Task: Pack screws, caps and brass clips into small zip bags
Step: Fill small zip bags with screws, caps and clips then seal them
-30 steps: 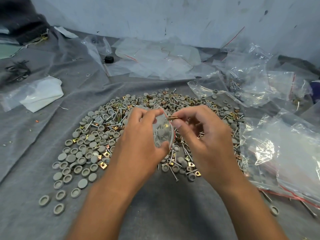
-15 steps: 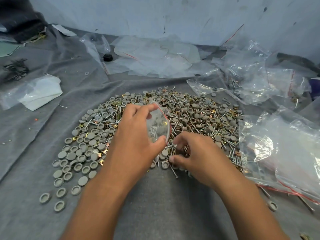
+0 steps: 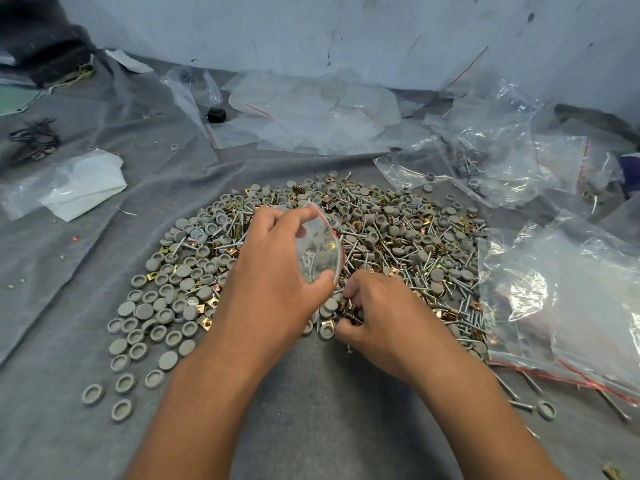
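A wide heap of grey round caps [image 3: 166, 299], silver screws [image 3: 429, 268] and brass clips [image 3: 388, 240] lies on the grey cloth [image 3: 311, 410]. My left hand [image 3: 273, 282] grips a small clear zip bag [image 3: 320, 251] with a red strip, held upright above the heap with its mouth spread; screws and a cap show inside it. My right hand [image 3: 377, 317] is down at the heap's near edge just below the bag, its fingers curled among brass clips and caps. What the fingertips hold is hidden.
Filled clear zip bags [image 3: 571, 306] are piled at the right, more crumpled ones [image 3: 498, 161] at the back right. Flat empty bags [image 3: 311, 116] lie at the back. A white sheet in plastic [image 3: 79, 185] sits at the left, a small black cap [image 3: 216, 114] behind.
My right hand left the bag's mouth, where it held a brass clip, and dropped to the heap's near edge. My left hand kept the bag, tilting it slightly.
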Motion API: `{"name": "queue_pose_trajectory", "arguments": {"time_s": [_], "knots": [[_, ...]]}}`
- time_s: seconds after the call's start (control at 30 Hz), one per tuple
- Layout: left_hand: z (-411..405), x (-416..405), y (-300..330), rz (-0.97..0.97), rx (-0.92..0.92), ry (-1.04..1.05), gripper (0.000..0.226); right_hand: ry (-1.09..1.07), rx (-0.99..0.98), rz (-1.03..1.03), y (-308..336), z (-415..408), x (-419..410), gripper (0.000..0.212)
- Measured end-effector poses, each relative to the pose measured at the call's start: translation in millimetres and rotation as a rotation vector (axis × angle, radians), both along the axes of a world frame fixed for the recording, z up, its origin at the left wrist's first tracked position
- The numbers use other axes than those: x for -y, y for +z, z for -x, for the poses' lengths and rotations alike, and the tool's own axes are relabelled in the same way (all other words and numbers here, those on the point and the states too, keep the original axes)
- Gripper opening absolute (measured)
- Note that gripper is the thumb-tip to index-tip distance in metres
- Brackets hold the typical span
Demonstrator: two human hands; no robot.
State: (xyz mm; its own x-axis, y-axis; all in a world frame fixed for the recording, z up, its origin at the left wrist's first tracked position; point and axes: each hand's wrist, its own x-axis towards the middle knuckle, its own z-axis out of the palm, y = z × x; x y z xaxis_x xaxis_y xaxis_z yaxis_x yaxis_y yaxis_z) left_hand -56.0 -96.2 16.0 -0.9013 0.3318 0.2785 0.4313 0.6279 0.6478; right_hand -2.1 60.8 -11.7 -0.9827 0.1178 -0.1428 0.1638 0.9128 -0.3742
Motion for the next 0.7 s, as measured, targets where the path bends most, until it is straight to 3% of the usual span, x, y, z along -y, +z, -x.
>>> {"name": "queue_pose_trajectory", "arguments": {"time_s": [0.27,0.47,0.7], "knots": [[0.5,0.7,-0.4,-0.001,0.007,0.002,0.074,0.032,-0.03,0.076,0.9,0.5,-5.3,0.028],[0.6,0.4,-0.5,0.006,-0.001,0.002,0.075,0.047,-0.046,0.067,-0.7,-3.1,-8.6,0.057],[0.2,0.8,-0.5,0.0,-0.01,-0.006,0.074,0.082,-0.093,0.11,-2.2,-2.8,-9.3,0.034]]}}
